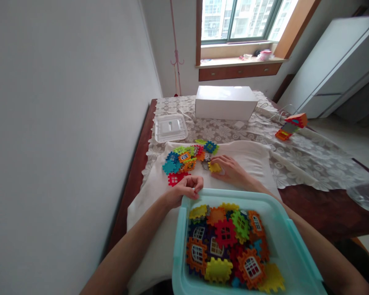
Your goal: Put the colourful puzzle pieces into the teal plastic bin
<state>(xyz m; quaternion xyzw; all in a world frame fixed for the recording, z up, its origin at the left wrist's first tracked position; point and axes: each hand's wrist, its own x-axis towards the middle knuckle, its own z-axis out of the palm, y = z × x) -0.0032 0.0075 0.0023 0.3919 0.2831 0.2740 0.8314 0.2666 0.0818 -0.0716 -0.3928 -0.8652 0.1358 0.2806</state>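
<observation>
A light teal plastic bin (233, 193) is close in front of me, tilted so its inside shows. Jigsaw-edged building panels (226, 233) in several colours lie in it, some with window frames. My left hand (188, 187) grips the bin's far left corner, fingers curled over the rim. Beyond the bin, my right hand (230, 170) has its fingers on a yellow building panel (214, 167) at the white cloth. Left of that hand is a loose pile of panels (184, 157), with a red window panel (176, 178) nearest my left hand.
A white cloth (246, 153) covers part of the lace tablecloth (215, 130). At the back stand a white box (226, 102) and a clear lid (171, 128). An assembled block structure (291, 126) stands at right. The wall (80, 102) runs along the table's left side.
</observation>
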